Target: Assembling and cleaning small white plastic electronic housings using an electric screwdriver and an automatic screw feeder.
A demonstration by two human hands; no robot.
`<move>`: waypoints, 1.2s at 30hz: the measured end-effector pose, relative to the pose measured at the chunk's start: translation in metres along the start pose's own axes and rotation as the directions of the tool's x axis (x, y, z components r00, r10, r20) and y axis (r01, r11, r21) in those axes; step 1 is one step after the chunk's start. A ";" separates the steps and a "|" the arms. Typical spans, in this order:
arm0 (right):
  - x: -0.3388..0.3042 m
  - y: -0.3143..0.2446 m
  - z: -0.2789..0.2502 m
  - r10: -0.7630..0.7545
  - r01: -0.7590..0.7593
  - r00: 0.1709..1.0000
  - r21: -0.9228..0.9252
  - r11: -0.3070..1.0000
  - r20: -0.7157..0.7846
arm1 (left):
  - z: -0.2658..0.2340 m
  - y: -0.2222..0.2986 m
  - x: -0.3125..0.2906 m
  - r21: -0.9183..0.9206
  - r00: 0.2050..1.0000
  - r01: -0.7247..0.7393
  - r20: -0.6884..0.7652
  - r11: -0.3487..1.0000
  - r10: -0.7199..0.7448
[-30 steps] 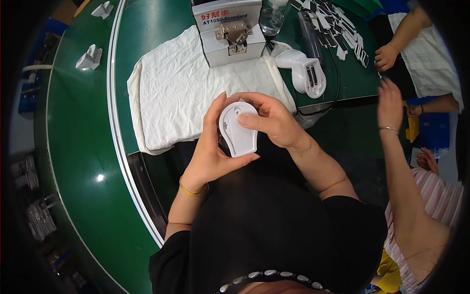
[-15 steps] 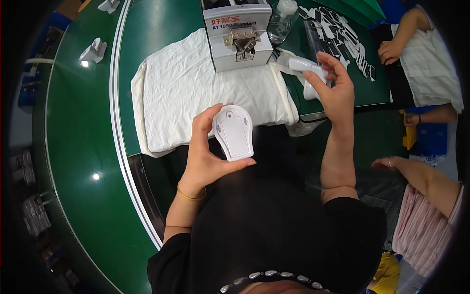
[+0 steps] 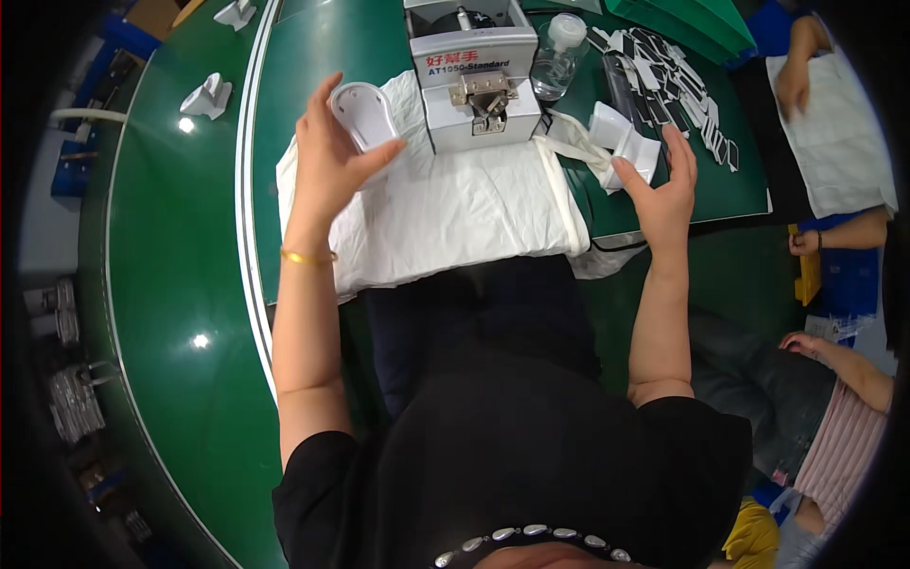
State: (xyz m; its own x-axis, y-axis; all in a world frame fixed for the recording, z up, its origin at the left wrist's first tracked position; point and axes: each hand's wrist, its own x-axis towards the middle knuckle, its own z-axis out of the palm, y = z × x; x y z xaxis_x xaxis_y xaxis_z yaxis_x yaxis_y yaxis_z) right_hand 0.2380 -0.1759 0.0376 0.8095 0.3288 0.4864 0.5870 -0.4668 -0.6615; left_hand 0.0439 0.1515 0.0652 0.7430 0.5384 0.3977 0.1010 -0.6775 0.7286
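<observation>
A long, glossy green surface (image 3: 166,313) fills the left side, carrying two small white moulded plastic stands (image 3: 208,97) set well apart along its far part. Beside it, past a pale rail, lies the dark-green worktop (image 3: 701,185), with a broad pad of folded, wrinkled white cloth (image 3: 464,204) over its near middle. Next in size is a boxy grey-and-white metal machine (image 3: 479,104) at the cloth's far edge, a metal clamp on its front; its open top shows a dark inside with a metal rod and a round black part. At the far right corner stands an angular green plastic bin (image 3: 687,27), its contents hidden from this view. Near it spreads a loose heap of flat black and white strips (image 3: 664,81). Just right of the machine is a clear plastic bottle with a white cap (image 3: 555,68), seemingly holding clear liquid whose level I cannot tell. Of the hands, the left hand (image 3: 327,161) grasps a white horseshoe-shaped plastic shell (image 3: 366,114) above the cloth's far left part, thumb at its narrow end. The right hand (image 3: 664,190) has thumb and fingers around a curved white plastic piece (image 3: 643,152) right of the cloth; whether they grip it I cannot tell.
</observation>
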 end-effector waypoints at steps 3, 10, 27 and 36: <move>-0.002 0.002 0.002 0.145 -0.138 0.988 -0.133 0.981 0.045 | 0.005 -0.008 0.027 0.073 0.990 0.104 0.087 0.992 -0.110; -0.013 -0.012 0.017 0.113 -0.116 0.991 0.042 0.992 0.073 | 0.024 -0.021 0.038 0.392 0.977 0.059 0.168 0.918 -0.134; -0.008 -0.058 -0.021 -0.225 -0.028 0.860 0.482 0.876 0.457 | 0.099 0.103 -0.069 -0.401 0.917 -0.042 0.349 0.915 0.194; 0.103 0.150 -0.003 0.184 -0.096 0.978 -0.583 0.807 0.095 | 0.091 0.096 -0.082 -0.702 0.926 0.165 0.353 0.692 0.137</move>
State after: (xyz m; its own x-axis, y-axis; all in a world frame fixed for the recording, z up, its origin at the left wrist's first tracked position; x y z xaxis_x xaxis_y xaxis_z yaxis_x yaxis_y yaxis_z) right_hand 0.4090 -0.2145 -0.0096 0.9011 0.3133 0.2999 0.3907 -0.8866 -0.2475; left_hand 0.0530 -0.0030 0.0523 0.9350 0.2288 0.2710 -0.2720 -0.0281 0.9619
